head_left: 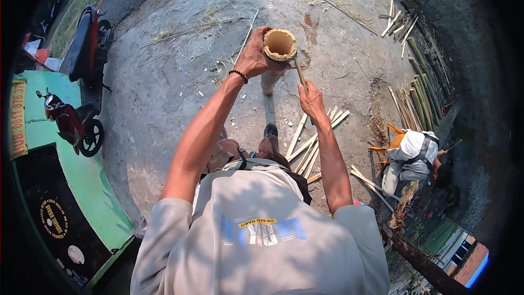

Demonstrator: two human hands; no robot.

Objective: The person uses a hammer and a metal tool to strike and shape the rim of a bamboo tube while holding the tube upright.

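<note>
My left hand is wrapped round the upper end of a thick bamboo pole. Its hollow top faces up, with a rough, notched rim; the pale lower length runs down toward the concrete. In my right hand is a wooden-handled tool, closed in the fingers. The far end of that tool meets the right side of the pole just below the rim. Its head or blade is mostly hidden there, so I cannot make out its kind.
Split bamboo strips lie near my feet on the right. Green bamboo poles and more strips line the right edge. A co-worker bends over at the right. Two motorbikes stand at the left beside a green structure.
</note>
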